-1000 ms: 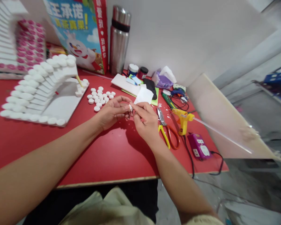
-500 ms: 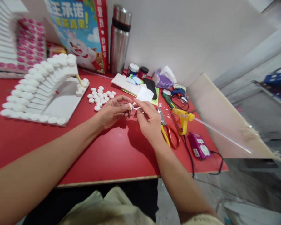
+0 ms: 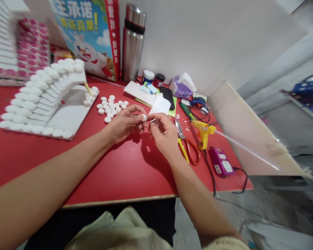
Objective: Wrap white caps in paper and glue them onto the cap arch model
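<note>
Pale wall (image 3: pixel 187 45) ahead, red table (image 3: pixel 114 170) below, and over it your left hand (image 3: pixel 127 122) pinches a small white piece (image 3: pixel 144 118) while your right hand (image 3: pixel 164 131) works right beside it — whether that one grips anything, I can't tell. The loose, frayed bit of a half-second ago now looks rounder — seemingly shaped between your fingertips.

You have a small, white, lumpy piece (image 3: pixel 144 118) pinched in your left grip (image 3: pixel 123 124), raised above the red tabletop (image 3: pixel 117 173). That grip covers part of it, so you cannot make out its full outline. Its exposed end sits just beside your right grip (image 3: pixel 163 132); contact there is unclear.
</note>
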Demonstrator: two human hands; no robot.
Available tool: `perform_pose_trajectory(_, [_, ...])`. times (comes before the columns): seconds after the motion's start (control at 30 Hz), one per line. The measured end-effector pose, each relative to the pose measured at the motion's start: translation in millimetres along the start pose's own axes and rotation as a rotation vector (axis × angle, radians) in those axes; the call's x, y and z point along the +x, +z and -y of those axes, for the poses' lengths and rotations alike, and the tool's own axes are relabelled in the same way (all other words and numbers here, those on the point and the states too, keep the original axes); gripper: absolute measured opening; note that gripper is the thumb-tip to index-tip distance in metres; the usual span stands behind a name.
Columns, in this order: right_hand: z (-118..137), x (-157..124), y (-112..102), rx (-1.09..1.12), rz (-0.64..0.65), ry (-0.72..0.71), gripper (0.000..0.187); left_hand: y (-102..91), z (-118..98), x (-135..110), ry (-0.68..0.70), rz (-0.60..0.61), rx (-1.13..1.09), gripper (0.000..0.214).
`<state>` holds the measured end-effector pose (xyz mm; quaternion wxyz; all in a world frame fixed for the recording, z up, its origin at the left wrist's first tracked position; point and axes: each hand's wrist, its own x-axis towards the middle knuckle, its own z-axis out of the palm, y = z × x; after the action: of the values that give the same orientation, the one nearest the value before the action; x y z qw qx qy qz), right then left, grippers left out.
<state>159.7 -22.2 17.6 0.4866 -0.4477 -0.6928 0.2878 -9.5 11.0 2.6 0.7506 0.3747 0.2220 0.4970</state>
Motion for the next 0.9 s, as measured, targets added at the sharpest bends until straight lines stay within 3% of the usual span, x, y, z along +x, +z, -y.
perform_pose_trajectory(0.57, [0.1, -2.1, 0.9, -0.14, 0.006, -0.201, 0.03, 0.1, 0.8, 0.3, 0.008, 0.001, -0.001, 0.027])
perform_pose_trajectory(0.9, [2.0, 0.1, 0.4, 0.134, 0.037, 0.143, 0.02, 1.0, 0.7, 1.3, 0.009, -0.012, -0.024, 0.027])
